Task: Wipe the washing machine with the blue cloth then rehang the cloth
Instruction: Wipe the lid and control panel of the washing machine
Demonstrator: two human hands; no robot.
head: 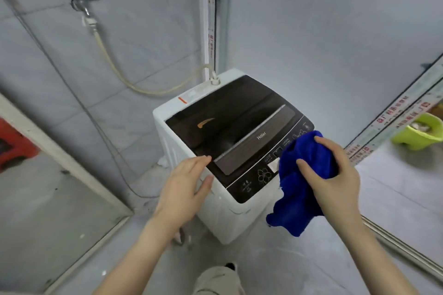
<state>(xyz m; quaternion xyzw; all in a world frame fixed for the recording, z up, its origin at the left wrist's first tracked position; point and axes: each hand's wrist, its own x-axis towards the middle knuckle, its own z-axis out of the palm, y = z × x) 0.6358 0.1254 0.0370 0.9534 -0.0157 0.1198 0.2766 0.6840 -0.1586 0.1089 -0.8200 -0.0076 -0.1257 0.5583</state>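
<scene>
A white top-loading washing machine (223,211) with a dark lid stands in the corner. My right hand (335,179) grips the bunched blue cloth (297,199) over the right end of the control panel, and part of the cloth hangs down past the machine's front edge. My left hand (184,187) is open, with straight fingers resting at the machine's front left corner beside the lid.
A tap (82,3) on the tiled wall feeds a beige hose (112,64) to the machine's back. A thin cable runs down the wall to the floor. A green bucket (419,132) stands at the right behind a door frame. A red object (12,141) lies at the left.
</scene>
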